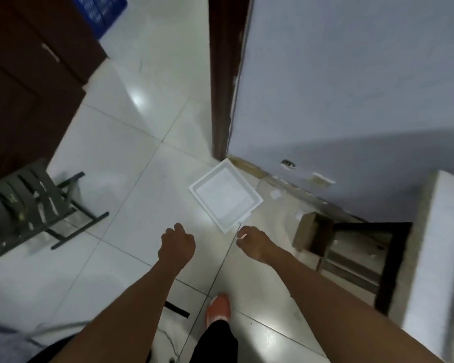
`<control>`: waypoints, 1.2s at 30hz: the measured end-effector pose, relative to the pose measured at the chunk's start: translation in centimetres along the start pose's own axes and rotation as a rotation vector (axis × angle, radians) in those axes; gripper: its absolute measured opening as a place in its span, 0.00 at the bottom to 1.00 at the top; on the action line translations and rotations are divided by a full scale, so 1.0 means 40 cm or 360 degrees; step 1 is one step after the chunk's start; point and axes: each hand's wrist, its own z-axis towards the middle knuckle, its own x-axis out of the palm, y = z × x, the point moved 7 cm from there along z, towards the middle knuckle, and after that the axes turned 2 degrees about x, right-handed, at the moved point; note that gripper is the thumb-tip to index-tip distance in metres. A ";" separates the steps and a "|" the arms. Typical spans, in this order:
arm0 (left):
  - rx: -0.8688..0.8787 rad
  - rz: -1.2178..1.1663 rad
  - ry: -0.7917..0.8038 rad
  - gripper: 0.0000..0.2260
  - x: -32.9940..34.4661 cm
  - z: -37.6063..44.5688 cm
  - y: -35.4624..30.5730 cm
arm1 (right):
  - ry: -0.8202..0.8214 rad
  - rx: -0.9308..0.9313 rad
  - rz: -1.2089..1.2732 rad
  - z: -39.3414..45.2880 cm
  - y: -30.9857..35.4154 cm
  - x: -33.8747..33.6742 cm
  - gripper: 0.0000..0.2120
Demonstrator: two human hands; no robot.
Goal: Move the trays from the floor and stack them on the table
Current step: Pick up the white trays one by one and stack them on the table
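Note:
A white square tray (pixel 225 195) lies on the pale tiled floor, close to the foot of the wall and the dark door frame. Both my arms reach forward above the floor, short of the tray. My left hand (pixel 177 242) is curled into a loose fist with nothing in it, left of the tray's near corner. My right hand (pixel 253 243) hangs just below the tray's near corner, fingers loosely bent and apart, holding nothing. The table's white top (pixel 440 247) shows at the right edge.
A dark folding stool (pixel 29 205) stands at the left. A brown cardboard box (pixel 313 238) and a dark table frame (pixel 393 263) sit at the right. A dark cabinet (pixel 24 82) fills the upper left, a blue crate (pixel 100 14) behind it. My orange shoe (pixel 219 306) is below.

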 end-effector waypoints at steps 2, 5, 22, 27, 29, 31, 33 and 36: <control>-0.0034 -0.0112 0.0042 0.15 0.110 0.103 0.054 | -0.0050 0.0026 -0.0064 0.131 -0.062 0.044 0.11; -0.0096 -0.0310 0.0110 0.13 0.287 0.246 0.132 | -0.0122 0.0045 -0.0088 0.321 -0.165 0.109 0.12; -0.0382 -0.1721 0.0335 0.06 0.904 0.759 0.123 | -0.0424 0.0503 0.1513 0.938 -0.559 0.271 0.19; -0.0318 -0.1737 0.0184 0.07 0.742 0.610 0.099 | -0.0580 0.0547 0.1616 0.792 -0.496 0.166 0.19; -0.0356 -0.1766 0.0277 0.05 0.654 0.524 0.078 | -0.0609 0.0525 0.1547 0.697 -0.446 0.095 0.23; -0.0364 -0.1743 0.0359 0.06 0.549 0.422 0.058 | -0.0653 0.0442 0.1343 0.588 -0.377 0.003 0.22; -0.0292 -0.1703 0.0373 0.07 0.422 0.308 0.023 | -0.0683 0.0385 0.1121 0.465 -0.298 -0.098 0.15; -0.0104 -0.1647 0.0316 0.08 0.222 0.124 -0.050 | -0.0710 0.0342 0.0994 0.253 -0.164 -0.238 0.10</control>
